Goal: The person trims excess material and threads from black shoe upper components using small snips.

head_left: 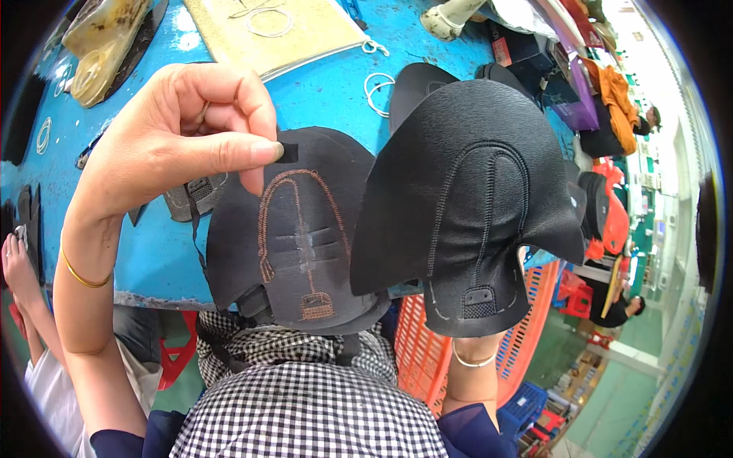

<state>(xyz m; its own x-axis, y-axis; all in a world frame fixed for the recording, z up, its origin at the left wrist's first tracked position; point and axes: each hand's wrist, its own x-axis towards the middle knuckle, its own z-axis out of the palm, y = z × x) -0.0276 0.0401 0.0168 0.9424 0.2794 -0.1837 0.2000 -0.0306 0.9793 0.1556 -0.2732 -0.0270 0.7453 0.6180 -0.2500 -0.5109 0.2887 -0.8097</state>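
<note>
My left hand (pixel 202 130) is raised over the table, thumb and forefinger pinched on a small black strip (pixel 288 153). Below it a black shoe upper (pixel 305 221) lies inner side up at the table's edge, with orange-brown stitching in an arch and short strips across its middle. To the right, my right hand holds up another black leather shoe upper (pixel 477 183), smooth side showing, with arched black stitching and a small perforated patch at the near end. That upper covers most of my right hand; the wrist (pixel 475 353) with a bracelet shows below it.
On the blue table (pixel 336 95) lie a yellowish flat pouch (pixel 282 34), white cord loops (pixel 379 95) and more black pieces (pixel 420 88). An orange basket (pixel 416 347) stands by my right arm. At far left is another person's hand (pixel 19 263); boxes (pixel 527 57) crowd the right.
</note>
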